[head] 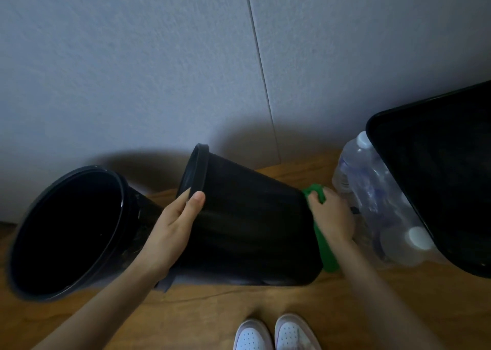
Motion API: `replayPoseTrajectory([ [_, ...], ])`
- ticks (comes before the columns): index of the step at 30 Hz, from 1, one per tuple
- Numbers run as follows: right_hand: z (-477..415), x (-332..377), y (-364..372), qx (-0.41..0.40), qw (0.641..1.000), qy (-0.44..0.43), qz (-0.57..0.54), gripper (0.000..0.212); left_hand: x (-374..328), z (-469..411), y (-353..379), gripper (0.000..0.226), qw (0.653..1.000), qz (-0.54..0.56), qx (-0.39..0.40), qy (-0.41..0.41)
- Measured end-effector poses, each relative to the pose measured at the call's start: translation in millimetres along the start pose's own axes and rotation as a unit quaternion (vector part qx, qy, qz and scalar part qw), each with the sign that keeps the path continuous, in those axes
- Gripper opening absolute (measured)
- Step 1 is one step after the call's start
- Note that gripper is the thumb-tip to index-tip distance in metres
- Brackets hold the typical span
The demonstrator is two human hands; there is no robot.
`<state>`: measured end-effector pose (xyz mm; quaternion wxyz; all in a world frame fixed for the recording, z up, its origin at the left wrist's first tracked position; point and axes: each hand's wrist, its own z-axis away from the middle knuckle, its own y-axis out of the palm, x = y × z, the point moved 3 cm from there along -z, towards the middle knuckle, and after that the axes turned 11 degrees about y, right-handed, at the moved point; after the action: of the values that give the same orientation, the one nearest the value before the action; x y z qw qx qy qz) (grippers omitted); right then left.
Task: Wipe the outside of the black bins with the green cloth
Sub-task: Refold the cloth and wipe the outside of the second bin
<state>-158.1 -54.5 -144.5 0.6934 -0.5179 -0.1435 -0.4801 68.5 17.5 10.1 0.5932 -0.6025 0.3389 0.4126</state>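
Tipped black bin (249, 225), the middle 1 of 3, lying on its side on the wooden floor (212, 312) with its rolled rim (198, 171) raised toward the wall (132, 71) and its narrower base pointing to the person's right. The shell looks like thin, smooth plastic, so it is probably light, fairly stiff and inclined to roll or slide under a sideways push. The thick rim is judged the firmest place to hold, since the tapered wall offers no edge. The green cloth (329, 256) is soft and limp, bunched against the base with a tail hanging down to the floor. It will follow the curve only where fingers press it flat. The left hand (172, 225) grips the rim, its thumb (195, 203) on the outer wall and its fingers hooked over the lip, with the forearm coming in from the lower left. The right hand (333, 219) is closed on the cloth, knuckles up, and holds it to the base edge. An upright round black bin (132, 217) stands just beside the left forearm. A rectangular black bin (438, 190) stands at the far right, and a shrink-wrapped pack of water bottles (377, 206) lies between it and the right hand. A grey sheet (167, 283) shows under the tipped bin; what it is cannot be told. White shoes (252, 336) appear at the lower edge.
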Motion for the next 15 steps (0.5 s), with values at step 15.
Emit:
replayPoseTrajectory([
  [15, 67, 122, 17, 0.032, 0.979, -0.197, 0.03, 0.039, 1, 2, 4, 0.056, 0.997, -0.044, 0.046, 0.045],
])
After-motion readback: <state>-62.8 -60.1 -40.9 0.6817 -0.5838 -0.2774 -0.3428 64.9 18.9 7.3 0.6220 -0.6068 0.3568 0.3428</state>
